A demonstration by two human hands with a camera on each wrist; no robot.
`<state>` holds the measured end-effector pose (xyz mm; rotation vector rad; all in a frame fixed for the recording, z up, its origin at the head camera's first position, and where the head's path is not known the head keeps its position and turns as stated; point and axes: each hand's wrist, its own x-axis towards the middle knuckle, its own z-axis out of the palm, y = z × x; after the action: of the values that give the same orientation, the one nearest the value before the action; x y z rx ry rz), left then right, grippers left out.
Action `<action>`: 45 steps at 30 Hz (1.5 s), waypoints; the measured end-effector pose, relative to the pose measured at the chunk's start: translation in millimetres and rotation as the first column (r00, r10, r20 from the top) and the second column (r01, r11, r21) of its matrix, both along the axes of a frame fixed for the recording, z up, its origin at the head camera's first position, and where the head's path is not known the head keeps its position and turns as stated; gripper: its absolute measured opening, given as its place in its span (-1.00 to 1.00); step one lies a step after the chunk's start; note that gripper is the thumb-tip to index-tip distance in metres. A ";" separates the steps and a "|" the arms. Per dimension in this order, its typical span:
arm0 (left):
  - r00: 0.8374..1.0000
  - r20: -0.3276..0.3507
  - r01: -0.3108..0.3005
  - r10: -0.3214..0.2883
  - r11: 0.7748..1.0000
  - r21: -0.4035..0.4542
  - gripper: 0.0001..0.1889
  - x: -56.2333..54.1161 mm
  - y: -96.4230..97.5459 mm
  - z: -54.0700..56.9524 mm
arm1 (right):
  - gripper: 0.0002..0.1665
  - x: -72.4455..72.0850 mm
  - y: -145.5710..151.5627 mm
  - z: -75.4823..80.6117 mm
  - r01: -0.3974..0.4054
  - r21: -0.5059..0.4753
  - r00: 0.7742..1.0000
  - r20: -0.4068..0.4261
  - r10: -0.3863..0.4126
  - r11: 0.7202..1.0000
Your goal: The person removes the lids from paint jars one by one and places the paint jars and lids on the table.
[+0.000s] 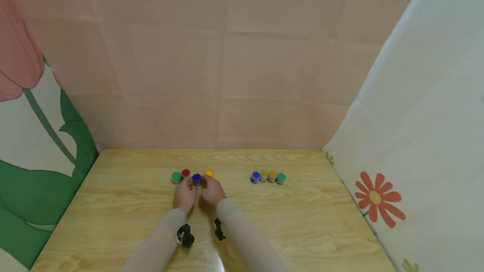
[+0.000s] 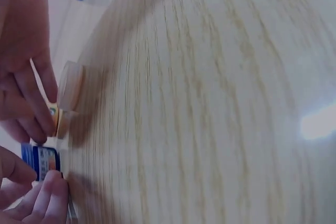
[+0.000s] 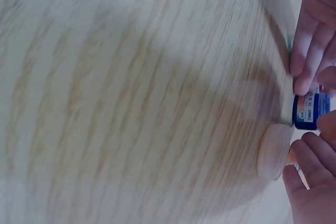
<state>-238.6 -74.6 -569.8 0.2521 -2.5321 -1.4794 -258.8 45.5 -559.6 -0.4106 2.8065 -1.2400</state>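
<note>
Between my two hands stands a small jar with a dark blue lid [image 1: 196,179], upright at the table. My left hand [image 1: 185,196] pinches this blue jar [image 2: 44,161] between thumb and fingers. From the other side, my right hand [image 1: 213,191] has its fingers fairly straight and its thumb at the edge of the jar [image 3: 310,111]. A green-lidded jar [image 1: 176,177] and a red-lidded jar [image 1: 185,173] are just beyond my left hand. Behind my right fingers is a yellow-orange-lidded jar [image 1: 209,173], partly hidden. A pale, peach-tinted round object [image 3: 274,151] lies beside my right fingers.
Farther right, a row of jars holds a blue-lidded one [image 1: 255,177], two dull yellow ones [image 1: 268,176] and a green-lidded one [image 1: 281,179]. The wooden table [image 1: 317,221] ends at a pinkish cloth backdrop [image 1: 272,74]; printed cloths hang on both sides.
</note>
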 end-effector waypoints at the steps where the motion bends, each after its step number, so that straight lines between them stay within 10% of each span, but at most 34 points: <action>1: 1.000 -0.006 0.011 -0.011 1.000 0.007 -0.57 1.0 -0.8 -0.8 | -0.46 0.0 1.8 -1.0 0.001 -0.008 1.000 -0.009 -0.001 1.000; 27: 0.956 -0.072 0.292 -0.285 0.950 0.110 -0.66 -1.5 -26.6 -28.4 | -0.74 -3.7 20.5 -15.4 -0.054 -0.110 0.998 0.011 0.055 0.992; 45: 0.940 -0.099 0.332 -0.327 0.943 0.031 -0.67 -3.9 -30.0 -30.5 | -0.75 -0.8 15.2 -12.0 0.016 -0.069 1.000 -0.001 -0.016 0.997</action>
<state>-242.5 -104.7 -600.2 -0.2441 -2.5580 -1.6224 -259.6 60.7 -571.6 -0.3939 2.7800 -1.3435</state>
